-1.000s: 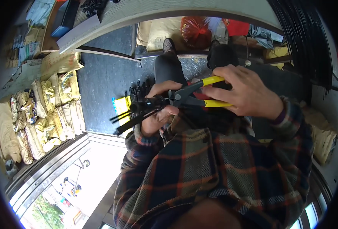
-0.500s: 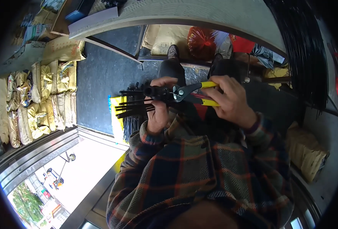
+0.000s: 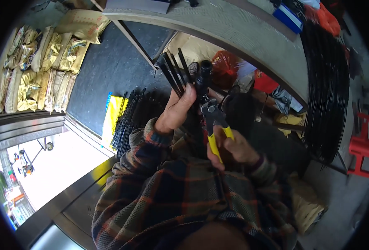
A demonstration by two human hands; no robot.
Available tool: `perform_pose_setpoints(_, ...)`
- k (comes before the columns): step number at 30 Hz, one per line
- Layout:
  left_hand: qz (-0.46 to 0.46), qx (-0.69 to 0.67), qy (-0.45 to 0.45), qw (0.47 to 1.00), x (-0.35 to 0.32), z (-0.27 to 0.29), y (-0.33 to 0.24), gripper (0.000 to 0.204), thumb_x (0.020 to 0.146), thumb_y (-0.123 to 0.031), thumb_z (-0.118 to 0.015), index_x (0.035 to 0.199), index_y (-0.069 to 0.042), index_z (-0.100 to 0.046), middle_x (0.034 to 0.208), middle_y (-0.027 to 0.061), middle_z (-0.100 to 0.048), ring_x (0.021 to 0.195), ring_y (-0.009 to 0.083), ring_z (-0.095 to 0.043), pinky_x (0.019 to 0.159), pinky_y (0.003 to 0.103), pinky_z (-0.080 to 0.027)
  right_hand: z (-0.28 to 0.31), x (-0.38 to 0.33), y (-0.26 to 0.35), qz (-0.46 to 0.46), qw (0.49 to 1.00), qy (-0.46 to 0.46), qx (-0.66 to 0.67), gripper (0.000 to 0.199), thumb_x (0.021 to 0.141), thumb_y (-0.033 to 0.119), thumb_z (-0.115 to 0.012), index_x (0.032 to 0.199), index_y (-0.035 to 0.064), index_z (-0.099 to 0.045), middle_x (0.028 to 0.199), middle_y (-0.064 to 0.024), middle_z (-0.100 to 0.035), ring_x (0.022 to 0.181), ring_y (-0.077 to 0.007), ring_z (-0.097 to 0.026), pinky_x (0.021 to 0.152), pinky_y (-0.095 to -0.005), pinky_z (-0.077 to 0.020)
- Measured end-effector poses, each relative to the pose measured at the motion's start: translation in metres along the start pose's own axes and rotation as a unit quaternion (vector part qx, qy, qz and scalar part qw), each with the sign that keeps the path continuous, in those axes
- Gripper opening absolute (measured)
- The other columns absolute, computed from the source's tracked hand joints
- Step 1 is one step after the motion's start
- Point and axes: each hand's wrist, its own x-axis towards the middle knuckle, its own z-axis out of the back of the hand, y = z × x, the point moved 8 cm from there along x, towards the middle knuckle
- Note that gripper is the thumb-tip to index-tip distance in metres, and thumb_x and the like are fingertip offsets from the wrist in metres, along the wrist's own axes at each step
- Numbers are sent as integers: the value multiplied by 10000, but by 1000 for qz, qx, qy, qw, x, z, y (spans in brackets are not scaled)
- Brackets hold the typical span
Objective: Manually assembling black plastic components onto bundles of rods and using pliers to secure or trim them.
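Note:
My left hand, raised in front of my body, is closed round a black assembly of a thick tube and several thin rods. The thick black tube points up and away, and the thin rods fan out to its left past my thumb. My right hand grips pliers by their yellow-and-black handles. The metal jaws of the pliers lie against the lower part of the tube; whether they are clamped on something there I cannot tell. The lower part of the assembly is partly hidden by my hands.
A pile of black rods lies beside a yellow sheet at left. Paper-wrapped bundles are stacked at far left. A worktable spans ahead, with a red bag beneath. Long black strands hang right, near a red stool.
The black assembly has swung from pointing left to pointing up and away. My right hand with the pliers has moved down and nearer my body. The whole view has turned.

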Motion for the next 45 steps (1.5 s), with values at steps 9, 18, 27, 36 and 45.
perform_pose_setpoints(9, -14, -32, -56, 998, -8, 5, -13, 769, 818, -663, -294, 1029, 44, -509, 801, 90, -567, 676, 142, -498, 653, 276, -408, 38, -4, 67, 95, 913, -190, -348, 318, 868, 137, -538, 1104, 39, -349, 762, -114, -557, 629, -147, -570, 544, -254, -459)
perform_pose_setpoints(18, 5, -15, -61, 998, -11, 4, -7, 685, 815, -668, -268, 920, -13, -438, 703, 59, -491, 652, 139, -462, 641, 267, -386, 7, -3, 110, 68, 745, -140, -649, 390, 857, 148, -552, 1175, 15, -369, 800, -98, -578, 577, -127, -574, 533, -256, -454)
perform_pose_setpoints(27, 21, -31, -55, 998, -14, 5, -8, 683, 805, -676, -298, 913, -19, -452, 680, 53, -480, 643, 140, -457, 635, 278, -382, 16, -2, 102, 0, 810, -139, -570, 377, 842, 139, -567, 1156, 17, -399, 870, -124, -593, 587, -148, -591, 528, -261, -460)
perform_pose_setpoints(36, -15, 63, -56, 996, -9, -3, -14, 640, 856, -595, -351, 1047, -5, -508, 717, 19, -504, 648, 84, -450, 606, 223, -372, 28, 3, 86, 147, 750, -192, -615, 322, 851, 103, -539, 1123, 7, -397, 809, -137, -601, 605, -205, -607, 569, -298, -481)
perform_pose_setpoints(45, 29, 10, -92, 995, -3, 6, -3, 718, 787, -679, -344, 997, -3, -464, 687, 43, -500, 651, 136, -490, 656, 275, -410, 42, 7, 101, 21, 845, -159, -510, 305, 848, 128, -563, 1063, 5, -385, 739, -110, -587, 565, -149, -594, 532, -255, -464)
